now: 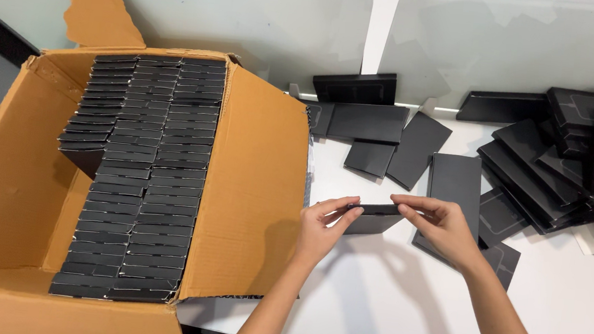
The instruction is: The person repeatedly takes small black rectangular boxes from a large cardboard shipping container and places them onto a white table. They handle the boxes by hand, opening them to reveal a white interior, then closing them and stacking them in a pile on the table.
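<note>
At centre frame we see a flat black box (373, 219) pinched between both hands above the white tabletop (386, 299): left hand (321, 229) fingers closed on its left end, right hand (440, 228) fingers on its right. A cardboard carton (252, 184) of black boxes fills the left.

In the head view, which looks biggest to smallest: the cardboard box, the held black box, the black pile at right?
1. Cardboard box, largest by far.
2. Black pile.
3. Held black box, pinched between left hand and right hand; smallest.
</note>
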